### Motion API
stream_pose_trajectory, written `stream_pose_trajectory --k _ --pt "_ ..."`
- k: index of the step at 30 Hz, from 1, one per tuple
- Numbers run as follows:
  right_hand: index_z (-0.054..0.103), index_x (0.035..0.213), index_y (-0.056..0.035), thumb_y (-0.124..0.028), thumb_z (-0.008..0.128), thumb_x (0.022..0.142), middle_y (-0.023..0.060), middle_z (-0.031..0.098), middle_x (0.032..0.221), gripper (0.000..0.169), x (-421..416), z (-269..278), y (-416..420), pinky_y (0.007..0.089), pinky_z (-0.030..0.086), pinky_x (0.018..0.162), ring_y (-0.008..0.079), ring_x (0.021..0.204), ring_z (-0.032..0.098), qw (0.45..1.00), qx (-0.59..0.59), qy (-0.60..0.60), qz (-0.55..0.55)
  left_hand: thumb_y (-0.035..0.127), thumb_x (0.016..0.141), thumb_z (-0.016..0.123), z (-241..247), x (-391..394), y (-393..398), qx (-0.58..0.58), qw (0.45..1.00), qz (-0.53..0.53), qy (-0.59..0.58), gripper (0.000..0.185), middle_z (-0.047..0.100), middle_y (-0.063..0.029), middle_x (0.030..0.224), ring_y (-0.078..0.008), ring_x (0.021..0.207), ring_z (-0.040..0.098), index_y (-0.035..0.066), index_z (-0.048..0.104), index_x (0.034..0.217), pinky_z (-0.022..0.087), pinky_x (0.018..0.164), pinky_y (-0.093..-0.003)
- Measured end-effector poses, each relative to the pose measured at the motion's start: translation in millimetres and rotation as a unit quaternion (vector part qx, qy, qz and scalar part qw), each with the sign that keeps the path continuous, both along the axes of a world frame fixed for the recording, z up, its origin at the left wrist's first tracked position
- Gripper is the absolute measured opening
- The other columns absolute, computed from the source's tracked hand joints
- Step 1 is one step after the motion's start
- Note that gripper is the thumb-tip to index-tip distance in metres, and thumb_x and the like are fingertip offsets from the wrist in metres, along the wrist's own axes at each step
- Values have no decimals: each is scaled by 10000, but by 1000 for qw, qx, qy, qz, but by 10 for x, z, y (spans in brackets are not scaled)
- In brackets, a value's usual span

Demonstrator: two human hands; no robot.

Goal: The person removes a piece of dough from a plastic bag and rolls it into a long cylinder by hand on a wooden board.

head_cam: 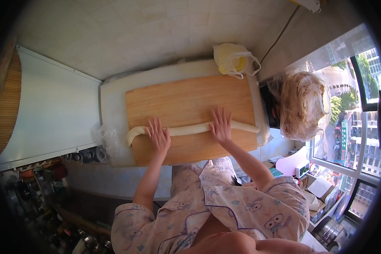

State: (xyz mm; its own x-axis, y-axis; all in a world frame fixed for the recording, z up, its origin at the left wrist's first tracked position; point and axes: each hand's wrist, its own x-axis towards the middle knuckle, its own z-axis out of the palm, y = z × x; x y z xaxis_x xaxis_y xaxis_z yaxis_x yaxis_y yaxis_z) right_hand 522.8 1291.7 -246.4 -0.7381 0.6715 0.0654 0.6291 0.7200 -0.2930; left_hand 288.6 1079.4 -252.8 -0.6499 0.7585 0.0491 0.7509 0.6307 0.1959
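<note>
A long pale rope of dough point(189, 129) stretches across a wooden board point(181, 101). Its left end bends down towards me at the board's left edge, and its right end tapers to the board's right edge. My left hand point(158, 134) lies palm down on the dough near the bent end, fingers spread. Further right, my right hand point(221, 125) presses flat on the rope too, its fingers pointing away from me. Neither hand is wrapped around the dough. The parts under both palms are hidden.
The board lies on a plastic-covered table point(112, 104). A plastic bag with something yellow point(233, 60) sits at its back right corner. To the right is a large plastic-wrapped bundle point(303, 106) by the window. A white cabinet point(60, 104) stands left, with a crowded shelf point(35, 187) below.
</note>
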Motion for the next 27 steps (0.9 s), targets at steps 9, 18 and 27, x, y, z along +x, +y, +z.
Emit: stream_pose_trajectory --k 9,18,27 --pt "268 1580 -102 -485 399 1010 135 290 1627 699 -780 -129 1218 608 134 1202 361 1516 206 994 22 -71 -80 513 1030 371 141 -590 1204 -27 995 97 0 735 233 -195 1637 -377 1529 142 23 270 1568 63 1209 -602" --pt "234 1578 -50 -410 407 1020 148 232 1644 686 81 85 263 587 92 1221 370 1526 163 998 -7 29 57 433 1014 432 52 94 -232 139 982 -41 -118 727 207 -175 1649 -402 1525 144 55 207 1592 43 1211 -606" --pt "313 1536 -67 -281 636 926 147 393 1554 723 -1122 333 -550 540 204 1208 333 1451 332 945 -85 52 310 486 900 682 219 -1238 -828 66 990 -113 -54 761 464 -141 1503 -358 1387 420 84 414 1488 315 1147 -530"
